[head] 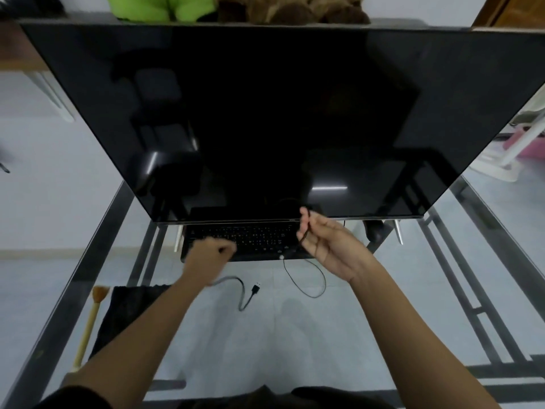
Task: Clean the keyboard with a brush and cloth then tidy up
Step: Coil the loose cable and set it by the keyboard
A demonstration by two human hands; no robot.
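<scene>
A black keyboard (250,239) lies on the glass table (383,290), partly under the big dark monitor (265,113). My left hand (211,253) is curled into a fist over the keyboard's left front; a grey USB cable (244,293) trails from under that wrist. My right hand (327,245) is raised at the keyboard's right end and pinches a thin black cable (306,228), which loops down onto the glass. A brush (90,323) with a pale wooden handle lies at the left beside a black cloth (126,311), partly hidden by my left forearm.
The monitor stands on slim metal feet (398,231) and overhangs the keyboard. The table's metal frame (460,261) shows through the glass. Plush toys (236,7) sit behind the monitor. White furniture (519,149) stands on the floor at the right.
</scene>
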